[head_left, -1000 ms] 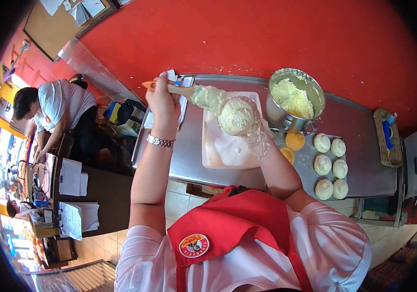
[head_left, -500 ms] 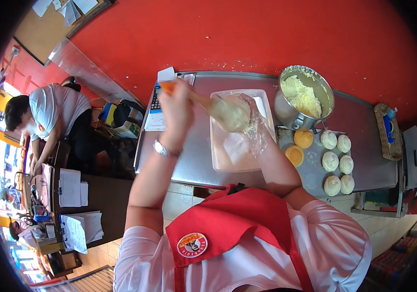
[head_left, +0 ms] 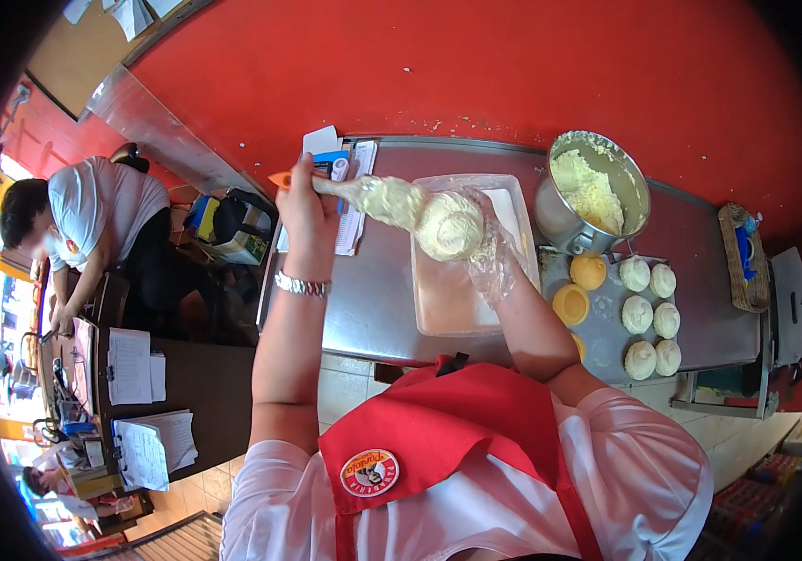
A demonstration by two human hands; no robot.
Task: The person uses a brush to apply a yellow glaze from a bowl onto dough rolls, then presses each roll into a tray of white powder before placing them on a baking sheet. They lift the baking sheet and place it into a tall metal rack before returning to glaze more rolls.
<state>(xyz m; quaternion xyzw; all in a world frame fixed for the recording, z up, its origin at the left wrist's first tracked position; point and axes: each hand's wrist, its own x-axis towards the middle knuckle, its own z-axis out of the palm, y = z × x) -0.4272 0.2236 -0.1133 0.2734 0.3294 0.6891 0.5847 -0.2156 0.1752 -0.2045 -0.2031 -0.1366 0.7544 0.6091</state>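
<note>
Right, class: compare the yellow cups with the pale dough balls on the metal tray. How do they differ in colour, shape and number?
The yellow cups are bright yellow; the pale dough balls are cream-white. The cups are hollow and open-topped; the balls are solid, rounded mounds. Two cups show fully, a third only partly, against six balls in paired rows. Both sit on the same metal tray, right of the pot.

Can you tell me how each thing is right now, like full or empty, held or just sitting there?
Piping bag: full of pale filling, held up over the tray.
Left hand: gripping the bag's narrow orange-tipped end.
Right hand: in a clear glove, gripping the bag's wide end.
Clear tray: empty, on the counter.
Metal pot: open, partly filled with pale filling.
Dough balls: six, sitting in two rows.
</note>
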